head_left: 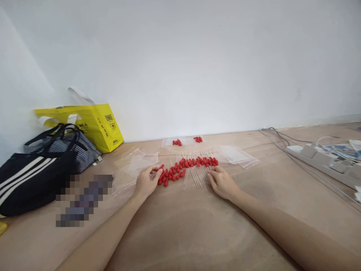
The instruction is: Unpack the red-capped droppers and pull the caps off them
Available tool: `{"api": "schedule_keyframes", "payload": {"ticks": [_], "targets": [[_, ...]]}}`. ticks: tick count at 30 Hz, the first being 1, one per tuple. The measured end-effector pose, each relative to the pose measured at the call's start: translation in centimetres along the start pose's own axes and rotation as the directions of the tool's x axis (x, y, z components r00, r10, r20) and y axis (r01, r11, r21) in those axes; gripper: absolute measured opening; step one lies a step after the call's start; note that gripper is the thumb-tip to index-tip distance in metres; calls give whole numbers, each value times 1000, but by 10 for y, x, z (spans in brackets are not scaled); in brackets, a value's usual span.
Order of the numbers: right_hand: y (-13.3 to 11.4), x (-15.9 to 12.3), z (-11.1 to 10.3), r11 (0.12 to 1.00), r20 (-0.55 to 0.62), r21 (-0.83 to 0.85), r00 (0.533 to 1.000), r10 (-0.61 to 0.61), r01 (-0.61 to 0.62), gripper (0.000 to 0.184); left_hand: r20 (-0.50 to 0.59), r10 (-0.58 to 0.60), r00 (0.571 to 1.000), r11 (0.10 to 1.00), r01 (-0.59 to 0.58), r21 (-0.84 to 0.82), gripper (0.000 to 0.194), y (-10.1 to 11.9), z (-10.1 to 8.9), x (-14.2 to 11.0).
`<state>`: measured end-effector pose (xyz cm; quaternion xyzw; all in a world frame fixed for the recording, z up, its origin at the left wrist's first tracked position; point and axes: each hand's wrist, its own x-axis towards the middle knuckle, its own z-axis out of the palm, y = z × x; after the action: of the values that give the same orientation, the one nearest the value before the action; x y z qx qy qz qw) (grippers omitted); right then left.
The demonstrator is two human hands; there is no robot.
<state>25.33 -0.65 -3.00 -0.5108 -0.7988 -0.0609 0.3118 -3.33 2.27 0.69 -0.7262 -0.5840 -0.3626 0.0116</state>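
Note:
A curved row of small red rubber bulbs (184, 163) lies on the wooden table between my hands. My left hand (147, 181) is at the row's left end, thumb and fingers closed around a red rubber bulb. Thin clear tubes (199, 177) are fanned out below the row, and more tubes stick out above it. By the right end of these tubes, my right hand (222, 183) has its thumb and fingertips pinched together; whatever is between them is too small to make out.
Clear zip bags lie left (137, 163) and right (235, 155) of the row. Behind it, another bag (187, 140) carries two small groups of red bulbs. A yellow bag (101, 128) and a black bag (36, 180) stand left. A power strip (324, 162) with cables sits right.

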Motion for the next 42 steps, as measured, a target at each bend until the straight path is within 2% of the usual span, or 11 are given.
{"api": "schedule_keyframes", "payload": {"ticks": [4,7,12,17,20,23,28,30,35,39,42], "targets": [[2,0,-7,999,-35,-36,999,1,-2,21,-58,63,996,995,-59,78,23,1,-2,5],[7,-1,-10,999,-79,-49,997,-6,2,22,3,107,994,980,-106,170,19,12,3,13],[10,-1,-14,997,-132,-75,991,-20,10,21,165,75,983,951,-121,284,23,42,27,37],[14,0,-16,985,-206,-149,977,57,-89,21,179,21,984,943,-79,323,24,56,55,59],[19,0,-19,982,-189,-154,979,81,-111,23,166,-5,986,944,-50,326,22,57,62,63],[24,0,-26,995,-50,-102,999,3,-8,26,118,-25,993,949,-13,316,23,58,55,59],[28,-1,-39,977,137,8,968,-212,213,58,38,23,999,966,-32,258,22,52,22,32],[30,-1,-40,973,156,0,961,-228,231,59,-1,168,986,976,-166,143,22,48,10,15],[33,-1,-36,972,156,-32,962,-223,231,54,51,453,890,890,-448,-81,15,44,-7,-24],[34,-3,-38,978,133,-17,970,-204,208,57,139,540,830,841,-524,-139,11,47,-10,-39],[31,-3,-40,986,104,36,981,-167,164,50,184,532,827,846,-515,-134,9,50,-9,-43]]}}
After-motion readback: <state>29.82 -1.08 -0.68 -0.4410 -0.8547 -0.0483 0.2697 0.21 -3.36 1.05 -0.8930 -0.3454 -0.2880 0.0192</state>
